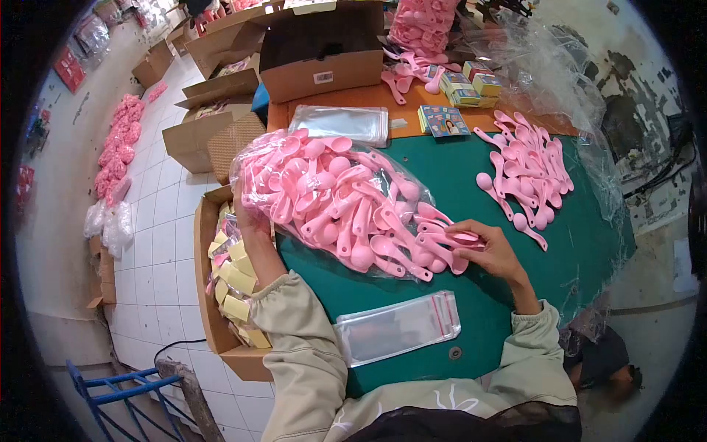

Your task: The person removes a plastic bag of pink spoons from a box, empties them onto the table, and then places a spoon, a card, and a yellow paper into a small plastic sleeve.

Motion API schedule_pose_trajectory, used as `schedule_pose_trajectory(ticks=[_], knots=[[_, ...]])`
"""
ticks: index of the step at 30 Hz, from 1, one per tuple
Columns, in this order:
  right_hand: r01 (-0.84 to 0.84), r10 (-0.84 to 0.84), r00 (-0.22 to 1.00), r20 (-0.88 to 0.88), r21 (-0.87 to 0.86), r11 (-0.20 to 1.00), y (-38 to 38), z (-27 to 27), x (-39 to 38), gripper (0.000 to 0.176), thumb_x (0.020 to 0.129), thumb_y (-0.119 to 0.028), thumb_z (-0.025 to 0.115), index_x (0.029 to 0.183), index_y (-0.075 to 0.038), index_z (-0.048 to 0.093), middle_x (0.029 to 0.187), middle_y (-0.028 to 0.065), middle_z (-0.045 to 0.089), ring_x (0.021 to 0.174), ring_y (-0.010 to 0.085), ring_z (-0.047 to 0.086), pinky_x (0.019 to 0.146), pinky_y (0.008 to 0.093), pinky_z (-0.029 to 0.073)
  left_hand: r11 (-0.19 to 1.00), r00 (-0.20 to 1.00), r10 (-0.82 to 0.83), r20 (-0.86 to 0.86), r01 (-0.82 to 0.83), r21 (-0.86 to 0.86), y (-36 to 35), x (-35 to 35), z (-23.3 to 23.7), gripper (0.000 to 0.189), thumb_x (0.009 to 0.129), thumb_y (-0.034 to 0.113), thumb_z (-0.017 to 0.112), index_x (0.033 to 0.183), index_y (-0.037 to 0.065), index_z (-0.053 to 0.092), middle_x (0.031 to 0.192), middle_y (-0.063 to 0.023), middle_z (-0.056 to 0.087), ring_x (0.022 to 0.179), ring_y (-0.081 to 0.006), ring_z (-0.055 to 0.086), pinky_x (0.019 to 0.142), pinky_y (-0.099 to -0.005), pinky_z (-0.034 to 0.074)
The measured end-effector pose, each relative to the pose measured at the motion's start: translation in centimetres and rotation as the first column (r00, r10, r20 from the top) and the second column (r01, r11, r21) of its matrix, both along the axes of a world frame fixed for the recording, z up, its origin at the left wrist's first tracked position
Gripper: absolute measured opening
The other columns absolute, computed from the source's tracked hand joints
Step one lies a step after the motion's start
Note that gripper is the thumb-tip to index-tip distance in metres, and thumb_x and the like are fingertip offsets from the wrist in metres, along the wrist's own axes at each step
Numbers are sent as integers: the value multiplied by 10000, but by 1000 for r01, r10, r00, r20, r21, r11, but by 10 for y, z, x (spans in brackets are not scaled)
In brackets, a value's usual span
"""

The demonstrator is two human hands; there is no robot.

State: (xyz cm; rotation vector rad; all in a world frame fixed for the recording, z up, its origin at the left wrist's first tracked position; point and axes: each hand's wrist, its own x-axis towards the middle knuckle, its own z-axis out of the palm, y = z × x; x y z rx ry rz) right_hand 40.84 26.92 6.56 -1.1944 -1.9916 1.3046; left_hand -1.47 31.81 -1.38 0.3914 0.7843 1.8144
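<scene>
A clear plastic bag of pink spoons point(324, 184) lies on the green table top, its open end towards the right. My left hand point(252, 217) holds the bag's left end from beneath; its fingers are mostly hidden behind the plastic. At the bag's mouth, my right hand point(492, 250) is closed on pink spoons point(464, 237), thumb and fingers pinched together. Further right, a loose pile of pink spoons point(526, 166) rests on the table. Nearer my body lies a stack of clear plastic sleeves point(398, 328).
More clear sleeves point(342, 124) lie at the back, beside printed cards point(444, 121) and card stacks point(471, 85). An open cardboard box point(322, 77) stands behind them. To the left, a carton point(239, 361) holds packed pieces with yellow cards. Crumpled plastic film point(545, 66) hangs at the right.
</scene>
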Motion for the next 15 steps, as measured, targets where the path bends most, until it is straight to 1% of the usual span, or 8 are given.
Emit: schedule_pose_trajectory(ticks=[2,5,8,11,12,15], knots=[[13,-13,999,-39,6,1000,-1,-5,1,393,741,-79,680,1120,-42,584,1073,56,622,976,122,570,868,267,444,1000,1000,-6,14,6,-12,-2,1,1,457,897,313,479,1234,5,460,1188,-132,539,1068,-255,540,909,-373,446],[47,-48,997,-68,-17,999,-2,-3,2,398,724,-50,689,1110,-46,590,1071,53,622,972,120,570,865,264,445,1000,1000,-13,-23,13,-2,-4,6,8,460,895,315,483,1237,7,459,1189,-132,539,1066,-257,541,910,-378,445],[38,-36,995,-97,23,999,-1,0,7,398,716,-24,697,1099,-51,592,1063,49,622,966,114,568,861,258,446,1000,1000,-4,-17,4,6,-4,7,10,459,892,316,489,1234,10,464,1186,-132,541,1064,-257,543,908,-381,448],[68,-64,989,-131,25,997,-1,4,13,386,718,-21,704,1087,-55,593,1041,43,623,970,114,564,861,257,445,999,998,39,-44,-40,-20,-3,8,11,463,892,303,464,1249,9,446,1207,-155,524,1064,-287,547,886,-419,475],[76,-70,984,-164,31,997,-1,3,18,383,720,-36,713,1082,-59,591,1042,38,616,970,115,561,863,261,443,1000,999,24,-39,-24,-8,-2,6,8,462,893,305,464,1248,10,447,1206,-154,525,1065,-286,546,886,-417,475],[87,-70,984,-164,99,991,5,4,37,381,715,-32,717,1073,-59,590,1053,37,607,975,117,555,863,261,438,1000,999,6,-33,-5,7,-1,4,6,461,894,311,462,1246,13,451,1205,-151,526,1065,-283,546,887,-411,474]])
